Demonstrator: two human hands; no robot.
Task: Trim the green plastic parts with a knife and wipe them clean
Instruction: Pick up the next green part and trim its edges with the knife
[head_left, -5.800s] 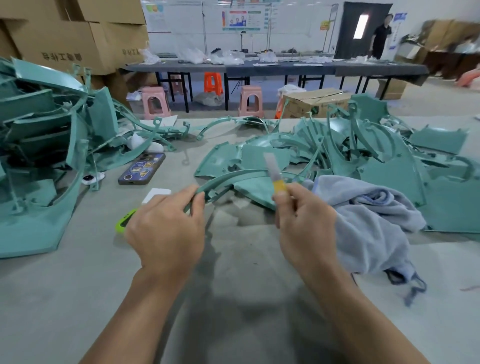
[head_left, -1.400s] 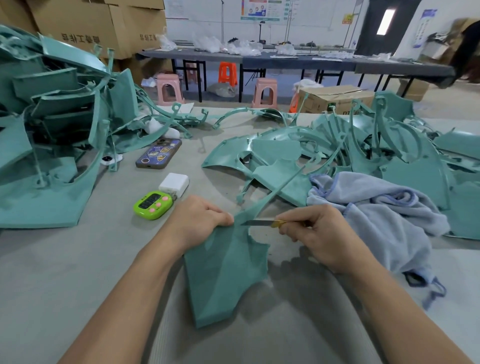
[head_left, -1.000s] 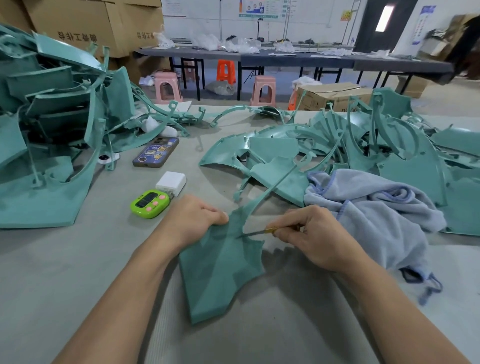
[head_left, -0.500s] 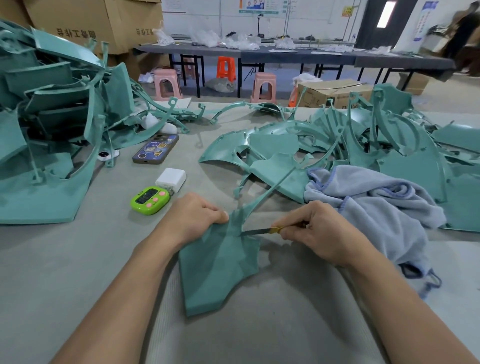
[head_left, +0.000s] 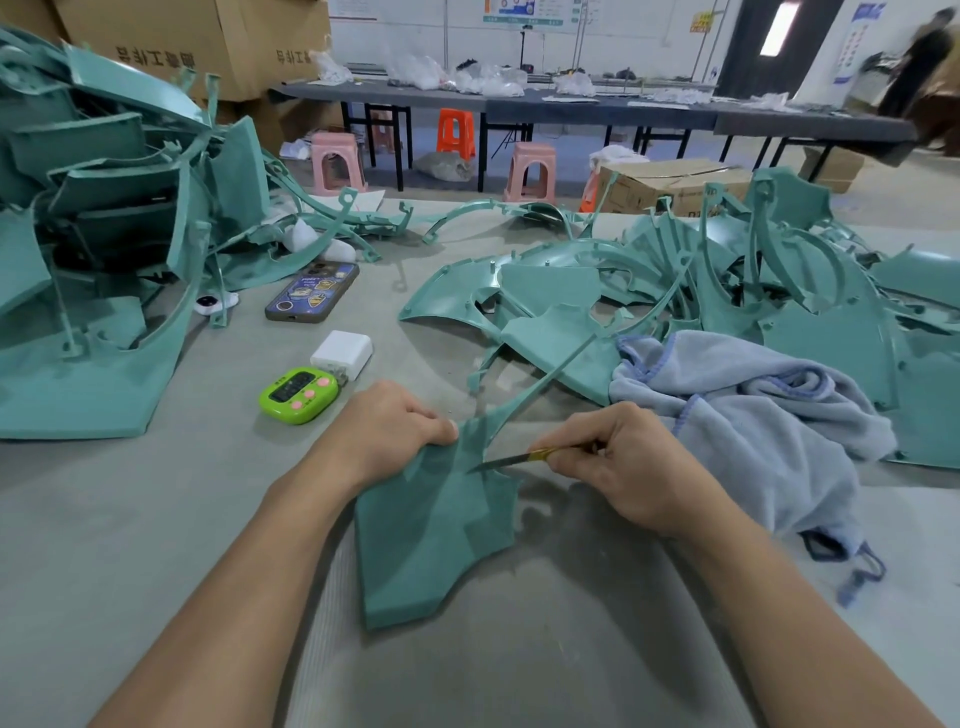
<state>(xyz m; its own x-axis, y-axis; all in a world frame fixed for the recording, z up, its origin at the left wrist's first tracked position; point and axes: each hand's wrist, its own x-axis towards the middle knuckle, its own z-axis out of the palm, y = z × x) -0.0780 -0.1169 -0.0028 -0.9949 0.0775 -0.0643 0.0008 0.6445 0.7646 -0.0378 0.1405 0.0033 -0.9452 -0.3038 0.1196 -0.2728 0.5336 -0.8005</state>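
Here trimming is under way: the left hand (head_left: 387, 431) grips the green plastic panel (head_left: 431, 525) while the right hand (head_left: 623, 462) pinches the knife (head_left: 511, 459), blade at the panel's right edge; next, the cloth (head_left: 753, 431) beside it for wiping.

Teal-green plastic part (head_left: 431, 525) on pale grey bench (head_left: 130, 519). Left heap (head_left: 93, 384) and right heap (head_left: 831, 332) same teal-green. Knife (head_left: 511, 459): yellow handle, dull silver blade. Cloth (head_left: 753, 415) pale blue-grey, darker blue stitched hem. Timer (head_left: 298, 395) lime green, pink buttons, black display. Charger (head_left: 343, 353) plain white. Phone (head_left: 311, 291) dark blue, patterned with small yellow-and-white pictures. Beyond: pink stool (head_left: 332, 158), orange stool (head_left: 456, 130), brown cardboard boxes (head_left: 208, 41) with dark print.
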